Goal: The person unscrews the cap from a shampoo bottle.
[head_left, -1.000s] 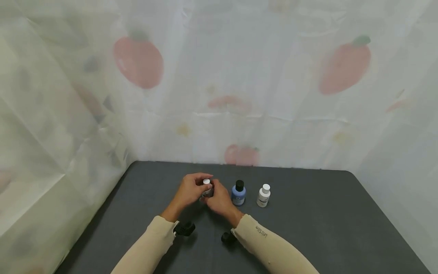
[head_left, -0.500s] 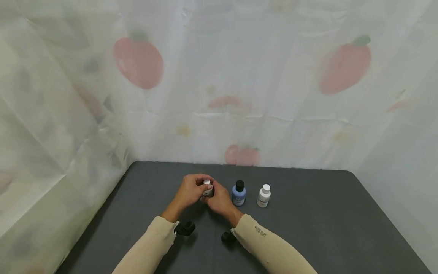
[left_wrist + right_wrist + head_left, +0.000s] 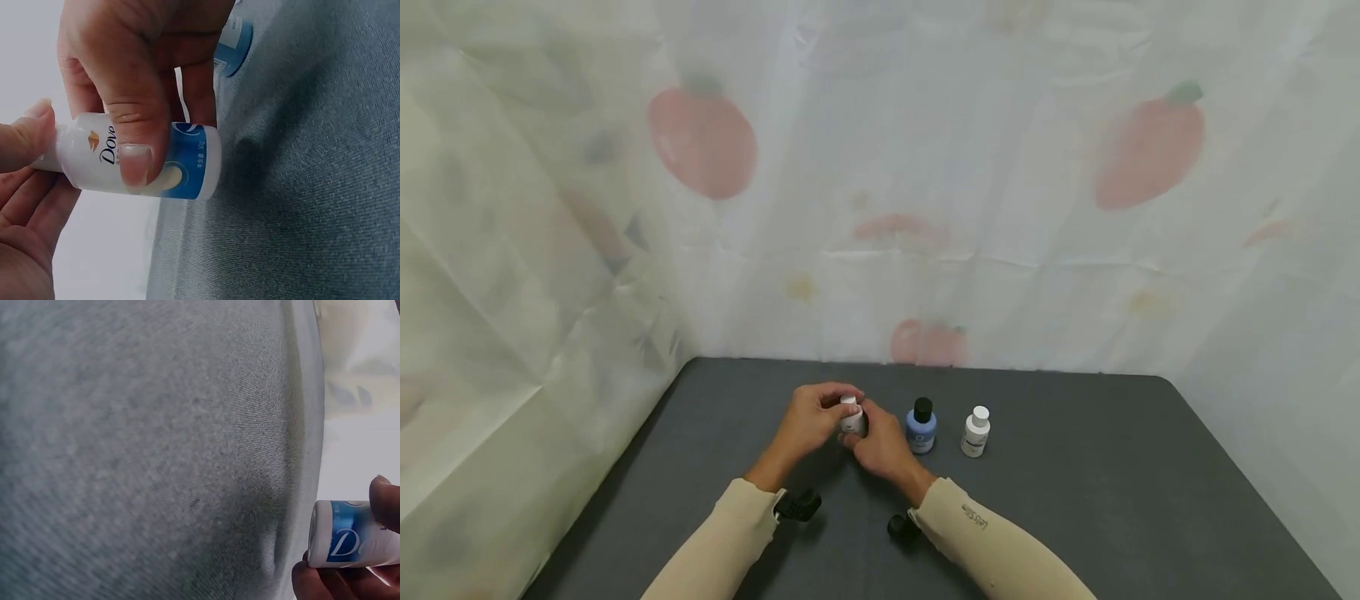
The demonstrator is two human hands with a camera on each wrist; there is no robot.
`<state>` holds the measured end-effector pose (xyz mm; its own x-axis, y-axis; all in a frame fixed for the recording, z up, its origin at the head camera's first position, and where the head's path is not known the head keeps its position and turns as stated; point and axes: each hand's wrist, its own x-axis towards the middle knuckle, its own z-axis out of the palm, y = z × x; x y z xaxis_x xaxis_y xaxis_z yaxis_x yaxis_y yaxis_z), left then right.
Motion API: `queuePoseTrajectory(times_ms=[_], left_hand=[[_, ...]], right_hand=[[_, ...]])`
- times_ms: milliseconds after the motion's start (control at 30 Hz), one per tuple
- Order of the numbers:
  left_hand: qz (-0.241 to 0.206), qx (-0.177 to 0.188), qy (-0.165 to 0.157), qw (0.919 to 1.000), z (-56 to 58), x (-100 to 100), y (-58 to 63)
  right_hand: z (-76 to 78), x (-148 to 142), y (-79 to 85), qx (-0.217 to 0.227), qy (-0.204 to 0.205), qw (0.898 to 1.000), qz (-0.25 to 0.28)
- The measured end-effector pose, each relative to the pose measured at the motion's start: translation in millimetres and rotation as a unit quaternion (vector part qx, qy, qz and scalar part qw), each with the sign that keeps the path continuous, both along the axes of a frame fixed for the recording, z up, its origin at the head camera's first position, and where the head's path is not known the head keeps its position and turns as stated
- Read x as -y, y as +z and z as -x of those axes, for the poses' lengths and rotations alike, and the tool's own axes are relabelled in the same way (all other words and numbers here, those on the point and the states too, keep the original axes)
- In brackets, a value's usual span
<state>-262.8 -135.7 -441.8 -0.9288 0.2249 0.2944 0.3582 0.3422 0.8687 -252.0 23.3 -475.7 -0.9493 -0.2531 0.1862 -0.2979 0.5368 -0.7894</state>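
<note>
Bottle (image 3: 852,424): likely light, stiff, slick | left hand (image 3: 808,421) pinches cap (image 3: 848,400) | right hand (image 3: 883,443) grasps body (image 3: 94,169) | body probably the surest hold

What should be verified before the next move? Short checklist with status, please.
1. Right hand gripping the small round white-and-blue Dove bottle by its body: ok.
2. Left hand pinching that bottle's round white cap: ok.
3. Cap tightness: cannot tell.
4. Blue round bottle with a black cap upright, clear of both hands: ok.
5. Second round white bottle with a white cap upright, beyond the blue one: ok.
</note>
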Motion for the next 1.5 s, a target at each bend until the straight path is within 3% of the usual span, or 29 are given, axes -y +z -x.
queuePoseTrajectory(times_ms=[300, 600, 967, 1233, 1500], left_hand=[[-0.054, 0.009, -0.024, 0.9982, -9.1, 5.6, 12.4], [-0.067, -0.007, -0.043, 0.9968, -17.4, 1.4, 26.5], [-0.098, -0.057, -0.076, 0.9907, -37.9, -6.2, 54.9], [-0.128, -0.074, -0.124, 0.9812, -49.6, -11.0, 73.0], [-0.119, -0.071, -0.179, 0.9741, -58.3, -9.7, 87.2]], right_hand=[[-12.5, -4.0, 13.1, -0.022, -0.004, 0.999, 0.035], [-22.7, -13.2, 26.3, -0.069, 0.005, 0.996, 0.062], [-36.9, -29.3, 60.4, -0.082, 0.036, 0.993, 0.074], [-52.4, -39.4, 83.9, -0.132, 0.041, 0.989, 0.059], [-63.7, -45.8, 100.3, -0.117, 0.037, 0.992, 0.041]])
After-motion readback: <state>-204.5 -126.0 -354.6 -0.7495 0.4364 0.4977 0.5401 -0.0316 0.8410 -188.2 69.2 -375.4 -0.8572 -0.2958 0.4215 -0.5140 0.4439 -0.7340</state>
